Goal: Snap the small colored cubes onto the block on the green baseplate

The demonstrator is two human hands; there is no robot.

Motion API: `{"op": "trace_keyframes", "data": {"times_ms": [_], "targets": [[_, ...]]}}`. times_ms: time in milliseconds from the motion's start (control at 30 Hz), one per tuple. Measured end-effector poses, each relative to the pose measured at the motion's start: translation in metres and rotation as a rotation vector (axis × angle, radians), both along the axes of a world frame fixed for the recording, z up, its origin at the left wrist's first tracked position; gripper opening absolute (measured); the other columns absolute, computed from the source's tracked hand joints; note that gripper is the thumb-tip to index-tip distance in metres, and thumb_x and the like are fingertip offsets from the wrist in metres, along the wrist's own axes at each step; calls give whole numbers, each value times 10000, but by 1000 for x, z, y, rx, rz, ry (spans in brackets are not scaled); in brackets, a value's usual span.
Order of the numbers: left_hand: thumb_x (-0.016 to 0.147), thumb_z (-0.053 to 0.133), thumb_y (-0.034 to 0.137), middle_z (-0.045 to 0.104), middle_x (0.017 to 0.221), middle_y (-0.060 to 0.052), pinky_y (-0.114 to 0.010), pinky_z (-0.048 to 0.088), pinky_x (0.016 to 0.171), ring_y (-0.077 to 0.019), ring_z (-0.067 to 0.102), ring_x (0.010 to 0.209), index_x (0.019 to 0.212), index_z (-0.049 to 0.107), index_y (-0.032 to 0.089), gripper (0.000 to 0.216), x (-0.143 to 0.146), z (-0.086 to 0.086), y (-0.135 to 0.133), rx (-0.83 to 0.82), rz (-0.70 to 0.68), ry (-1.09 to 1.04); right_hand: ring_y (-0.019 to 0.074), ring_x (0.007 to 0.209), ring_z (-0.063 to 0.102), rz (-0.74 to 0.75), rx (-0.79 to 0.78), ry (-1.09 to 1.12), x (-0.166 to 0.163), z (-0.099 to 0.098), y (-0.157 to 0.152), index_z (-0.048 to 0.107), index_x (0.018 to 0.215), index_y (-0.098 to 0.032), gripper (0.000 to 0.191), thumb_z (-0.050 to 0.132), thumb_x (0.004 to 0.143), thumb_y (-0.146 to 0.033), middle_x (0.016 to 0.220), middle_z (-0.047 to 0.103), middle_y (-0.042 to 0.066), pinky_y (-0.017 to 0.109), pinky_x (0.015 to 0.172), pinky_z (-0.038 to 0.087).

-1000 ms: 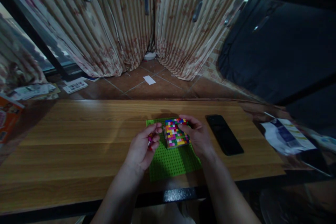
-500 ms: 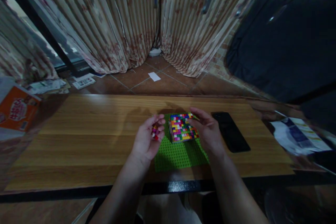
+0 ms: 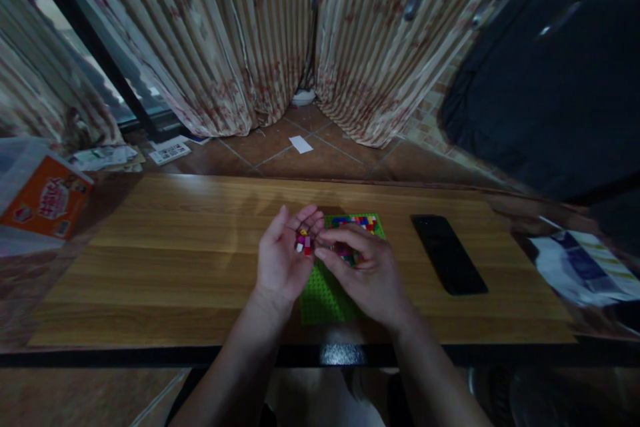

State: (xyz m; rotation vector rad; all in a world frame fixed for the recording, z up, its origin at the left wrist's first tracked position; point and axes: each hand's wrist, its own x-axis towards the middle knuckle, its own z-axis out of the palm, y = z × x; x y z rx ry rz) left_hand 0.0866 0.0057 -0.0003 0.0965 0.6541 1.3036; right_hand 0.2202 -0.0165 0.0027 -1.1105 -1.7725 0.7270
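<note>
My left hand [image 3: 283, 257] is turned palm up, its fingers slightly curled around several small toy building bricks [image 3: 304, 243] in yellow, pink, white and red. Beside it, my right hand [image 3: 367, 267] reaches over to the edge of that palm. Its thumb and forefinger tips are a little apart, with nothing visible between them. Under my right hand is a multicoloured brick block [image 3: 367, 220], mostly hidden, on a green studded baseplate [image 3: 325, 300].
A black phone [image 3: 449, 255] lies to the right on the wooden table [image 3: 165, 260]. An orange and white box [image 3: 47, 199] stands off the left end. Papers and a plastic packet [image 3: 583, 263] lie beyond the right end. Striped curtains [image 3: 265, 47] hang behind.
My right hand has moved left from the brick block to my left palm. My left hand has opened wider, showing more of the loose bricks. The view has shifted slightly.
</note>
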Motion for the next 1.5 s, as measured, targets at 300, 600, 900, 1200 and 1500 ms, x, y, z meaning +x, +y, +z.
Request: {"op": "trace_keyframes", "data": {"times_ms": [300, 600, 900, 1200, 1500], "targets": [[927, 495, 437, 685, 897, -105, -249, 513, 842, -161, 644, 854, 923, 725, 85, 420, 3, 2, -4, 93, -23, 25, 163, 892, 664, -59, -73, -43, -19, -5, -4, 704, 932, -230, 160, 653, 839, -111, 947, 720, 22, 322, 822, 512], [817, 684, 358, 680, 833, -60, -189, 511, 639, -109, 619, 745, 828, 734, 108, 255, 5, -3, -3, 47, -30, 127, 144, 834, 645, -128, -77, 140, -4, -3, 1, 727, 976, -275, 229, 587, 876, -124, 912, 686, -1, 285, 720, 497], [612, 862, 239, 547, 603, 38, -125, 223, 396, 1, 341, 460, 704, 700, 109, 227, 11, -4, -7, 185, -86, 310, 164, 830, 651, -165, -122, 228, 1, -7, 5, 731, 977, -253, 150, 627, 871, -234, 913, 714, 17, 307, 727, 506], [593, 879, 258, 565, 568, 30, -126, 208, 390, 4, 310, 439, 706, 712, 120, 244, 10, -5, -7, 183, -125, 278, 150, 746, 668, -132, -239, 458, 0, -3, 5, 756, 842, -249, 62, 711, 800, -253, 798, 743, -6, 301, 726, 539], [674, 821, 189, 596, 681, 15, -104, 177, 356, 17, 319, 451, 781, 694, 93, 192, 7, -4, -6, 102, -165, 165, 143, 741, 685, -163, -284, 566, 12, -4, 10, 775, 932, -288, 168, 750, 766, -298, 845, 769, -17, 297, 721, 562]]}}
